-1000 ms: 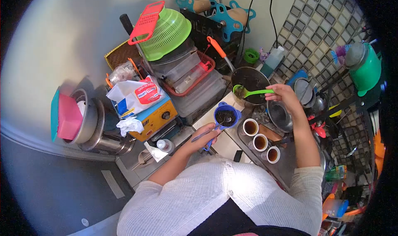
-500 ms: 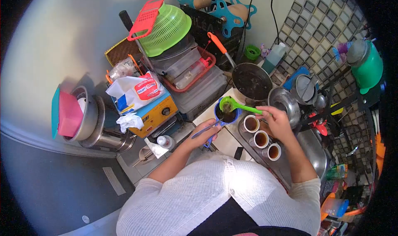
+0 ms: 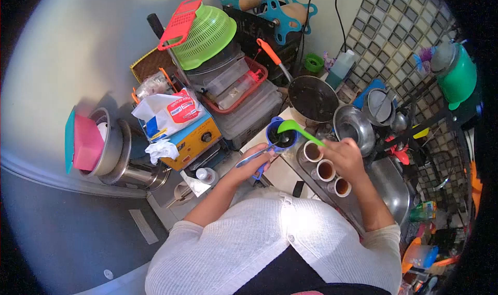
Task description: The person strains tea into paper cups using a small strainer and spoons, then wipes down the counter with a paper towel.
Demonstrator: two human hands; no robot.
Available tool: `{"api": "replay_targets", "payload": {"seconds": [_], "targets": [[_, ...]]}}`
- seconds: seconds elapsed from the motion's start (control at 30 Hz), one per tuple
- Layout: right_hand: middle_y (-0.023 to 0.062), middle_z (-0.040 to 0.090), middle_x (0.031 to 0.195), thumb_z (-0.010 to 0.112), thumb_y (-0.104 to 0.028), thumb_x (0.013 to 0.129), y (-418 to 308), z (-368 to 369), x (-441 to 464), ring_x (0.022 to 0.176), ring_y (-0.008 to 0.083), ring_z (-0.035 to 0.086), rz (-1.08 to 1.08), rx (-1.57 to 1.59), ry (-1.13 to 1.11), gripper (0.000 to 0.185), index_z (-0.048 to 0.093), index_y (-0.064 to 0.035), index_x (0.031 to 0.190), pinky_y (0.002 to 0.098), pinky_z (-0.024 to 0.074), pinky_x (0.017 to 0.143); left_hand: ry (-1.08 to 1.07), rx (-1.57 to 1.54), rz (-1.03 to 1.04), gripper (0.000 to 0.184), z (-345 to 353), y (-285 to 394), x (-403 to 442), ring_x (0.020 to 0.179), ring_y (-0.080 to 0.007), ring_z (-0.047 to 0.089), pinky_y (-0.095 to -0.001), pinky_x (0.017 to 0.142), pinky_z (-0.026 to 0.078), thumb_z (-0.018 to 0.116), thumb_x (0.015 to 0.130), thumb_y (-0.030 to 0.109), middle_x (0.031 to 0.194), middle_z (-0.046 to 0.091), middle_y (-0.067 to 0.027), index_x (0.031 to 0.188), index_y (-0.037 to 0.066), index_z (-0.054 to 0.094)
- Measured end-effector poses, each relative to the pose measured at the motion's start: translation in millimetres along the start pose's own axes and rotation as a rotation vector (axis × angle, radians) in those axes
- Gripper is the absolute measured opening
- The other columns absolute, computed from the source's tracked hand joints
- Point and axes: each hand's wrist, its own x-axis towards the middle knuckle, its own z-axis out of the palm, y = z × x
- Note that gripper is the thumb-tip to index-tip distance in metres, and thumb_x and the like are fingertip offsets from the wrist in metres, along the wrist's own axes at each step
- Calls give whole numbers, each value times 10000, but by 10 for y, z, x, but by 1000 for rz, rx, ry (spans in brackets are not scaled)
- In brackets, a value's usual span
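My left hand [image 3: 248, 166] is closed around the handle of a metal spoon [image 3: 244, 162], whose bowl is inside a blue cup [image 3: 270, 126] with dark contents. The cup's blue handle shows just below my left fingers; whether they touch it I cannot tell. My right hand [image 3: 344, 157] grips a green ladle-like utensil [image 3: 291, 127] by its handle. Its round head is tipped over the blue cup, beside the spoon. Below my right hand are three white cups of brown liquid: the far cup [image 3: 312, 152], the middle cup [image 3: 326, 170] and the near cup [image 3: 342, 187].
A pan [image 3: 314, 102] with an orange handle holds dark contents behind the cups. Metal bowls [image 3: 355, 129] stand to its right, near a steel sink [image 3: 391, 183]. Left are a yellow-orange appliance [image 3: 193, 146] and stacked plastic containers [image 3: 241, 118] topped by a green colander [image 3: 210, 38].
The green utensil's head has tipped over, so its dark contents no longer show. My right hand has turned and lowered slightly. The spoon remains in my left hand.
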Motion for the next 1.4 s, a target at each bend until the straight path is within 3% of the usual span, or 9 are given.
{"api": "replay_targets", "payload": {"seconds": [0.17, 0.53, 0.73, 0.9, 1.03, 1.2, 1.3, 1.37, 1.4], "targets": [[82, 673, 851, 604, -68, 797, 286, 131, 91, 726, 248, 619, 550, 72, 201, 186, 672, -88, 969, 353, 449, 692, -4, -11, 50, 275, -38, -30, 55, 484, -29, 406, -187, 428, 295, 502, 908, 352, 587, 485, 45, 988, 97, 566], [82, 666, 820, 612, -188, 798, 508, 524, 365, 793, 240, 616, 514, -331, -118, 120, 672, -130, 885, 402, 383, 780, 2, -16, 59, 264, -52, 41, 25, 475, -27, 398, -184, 426, 290, 502, 906, 363, 586, 485, 46, 959, 111, 560], [100, 627, 676, 584, -184, 827, 600, 593, 422, 698, 264, 610, 801, 75, -52, 139, 672, -95, 889, 418, 388, 784, -2, -19, 45, 259, -78, 16, 9, 489, -25, 407, -183, 430, 292, 504, 907, 360, 585, 483, 46, 959, 111, 558], [98, 663, 695, 609, -248, 860, 1006, 863, 260, 577, 152, 612, 966, 625, 227, 245, 654, -23, 943, 292, 459, 522, -3, -25, 44, 248, -71, -61, 28, 485, -27, 403, -185, 428, 292, 509, 905, 350, 584, 483, 47, 960, 114, 562], [103, 678, 735, 616, -258, 871, 1208, 896, 227, 579, 120, 618, 1090, 838, 364, 287, 634, 10, 972, 231, 473, 535, -13, -23, 18, 291, -83, -86, 38, 488, -38, 410, -189, 430, 295, 519, 899, 361, 595, 493, 31, 966, 81, 558], [93, 671, 766, 592, -229, 892, 1217, 799, 259, 597, 88, 597, 1066, 734, 372, 253, 637, 2, 984, 213, 461, 541, 4, -28, 19, 341, -73, -11, -1, 492, -43, 418, -191, 430, 297, 531, 889, 386, 609, 506, 17, 973, 56, 556], [88, 670, 713, 605, -251, 874, 1186, 758, 283, 584, 153, 620, 1030, 496, 372, 214, 651, -65, 970, 275, 460, 586, -5, -40, 18, 341, -85, -9, 0, 488, -40, 414, -190, 427, 296, 534, 888, 388, 609, 504, 21, 975, 59, 557], [75, 651, 696, 594, -210, 848, 1112, 619, 338, 626, 231, 605, 680, -141, 174, 143, 667, -112, 922, 359, 413, 678, -8, -32, 6, 342, -97, -27, 11, 487, -36, 410, -188, 425, 293, 539, 886, 391, 608, 500, 25, 976, 61, 558], [75, 651, 696, 594, -210, 848, 1106, 589, 351, 626, 231, 605, 680, -142, 174, 143, 667, -112, 922, 359, 413, 678, -8, -32, 6, 342, -98, -36, 14, 487, -36, 410, -188, 425, 293, 539, 886, 391, 608, 500, 25, 976, 61, 558]]}}
